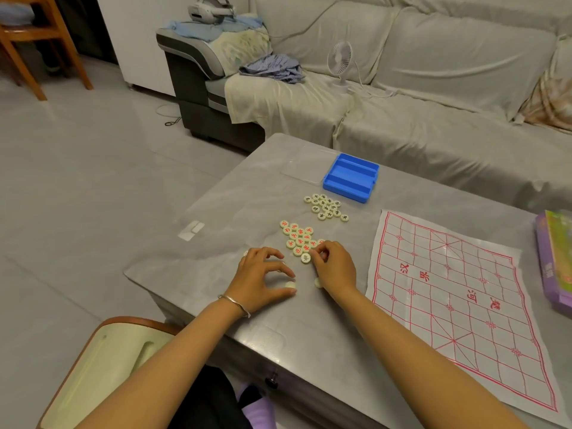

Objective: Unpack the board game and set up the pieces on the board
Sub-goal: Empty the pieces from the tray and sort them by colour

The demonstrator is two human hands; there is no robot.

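Place: I am looking at a home living room through the head camera.
Seating: a long sofa [433,72] draped in a pale sheet fills the back, with a patterned cushion [551,97] at its right end.
Household clutter: crumpled striped clothing [272,68] and a small white fan [340,61] sit on the sofa seat.
Table: a low grey coffee table [241,196] stands just in front of the sofa, a paper game board [448,289] spread on it.
Floor: pale grey tiles [77,181].
Corner: a wooden chair [46,41] stands far left.

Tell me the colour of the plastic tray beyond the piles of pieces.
The tray is bright blue, seen in the head view.
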